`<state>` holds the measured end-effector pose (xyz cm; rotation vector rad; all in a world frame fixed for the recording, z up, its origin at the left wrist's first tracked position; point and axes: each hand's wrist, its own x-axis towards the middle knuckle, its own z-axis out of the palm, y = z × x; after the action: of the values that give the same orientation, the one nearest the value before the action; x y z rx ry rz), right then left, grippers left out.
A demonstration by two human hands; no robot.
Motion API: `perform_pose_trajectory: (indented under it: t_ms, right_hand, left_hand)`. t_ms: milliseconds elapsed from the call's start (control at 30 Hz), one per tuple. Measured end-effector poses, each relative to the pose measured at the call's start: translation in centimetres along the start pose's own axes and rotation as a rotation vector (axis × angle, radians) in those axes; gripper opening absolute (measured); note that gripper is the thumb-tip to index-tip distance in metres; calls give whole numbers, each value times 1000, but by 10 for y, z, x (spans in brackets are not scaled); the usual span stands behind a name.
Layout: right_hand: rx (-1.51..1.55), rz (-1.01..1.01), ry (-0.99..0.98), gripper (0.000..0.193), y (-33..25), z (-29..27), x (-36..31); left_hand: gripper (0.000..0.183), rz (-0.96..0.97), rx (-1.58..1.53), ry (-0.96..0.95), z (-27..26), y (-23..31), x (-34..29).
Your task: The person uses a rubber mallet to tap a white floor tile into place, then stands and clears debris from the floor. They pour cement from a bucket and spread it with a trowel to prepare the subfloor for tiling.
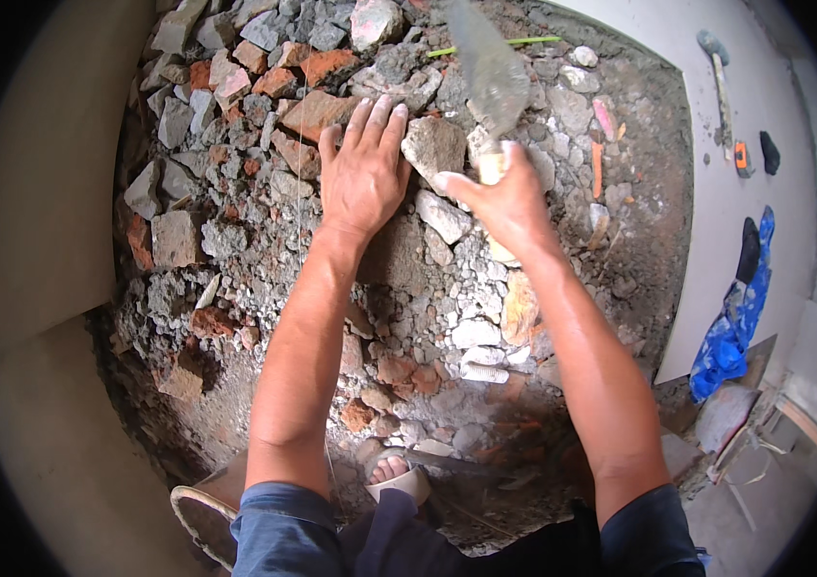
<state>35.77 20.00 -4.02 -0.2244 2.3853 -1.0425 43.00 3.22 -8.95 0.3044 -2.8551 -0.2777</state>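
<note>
My left hand (362, 178) lies palm down on the rubble with its fingers stretched out, their tips beside a reddish-brown brick piece (312, 115). Wrapped round the pale handle of a trowel is my right hand (516, 204). The trowel's metal blade (492, 77) points away from me and is smeared by motion. Between the two hands sits a grey-brown stone (434, 146), close to the left fingers. A white stone (444, 217) lies just nearer to me. Behind the blade a thin green strip (535, 40) rests on the rubble.
Broken bricks and grey stones (175, 238) cover the ground at left. A thin string (300, 188) runs over them. On the pale slab (706, 226) at right are a hammer (722, 91), an orange tape measure (742, 160) and blue plastic (728, 337). A sandalled foot (399, 481) stands nearest.
</note>
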Motion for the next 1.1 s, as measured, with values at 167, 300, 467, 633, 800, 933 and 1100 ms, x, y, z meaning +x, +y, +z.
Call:
perform_pose_trajectory:
  t_ms: [167,300,467,633,800,933,1100]
  right_hand:
    - [121,-26,5,64,9,22,-1]
    - [-227,-170,59,55,17,-8,-14]
    - [-407,-217,122,61,25,-22,-25]
    - [-251,-108,93,71,24,3,-20]
    - [-403,-292,73,71,17,-4,-2]
    - [-502,-452,65,71,15,-3,0]
    - [-362,-248,181,70,17,23,-13]
  left_hand:
    - [51,52,-50,-71,-6,-13,5]
    - [45,59,-51,82,-11,-12,-8]
    - [51,-156,-21,124,-13,-11,-12]
    - [59,74,25,-112,4,-12,5]
    - [62,47,-35,-24,8,-13,1]
    - [60,53,-52,2,1,-14,-2]
    - [54,4,6,71,4,-13,-2]
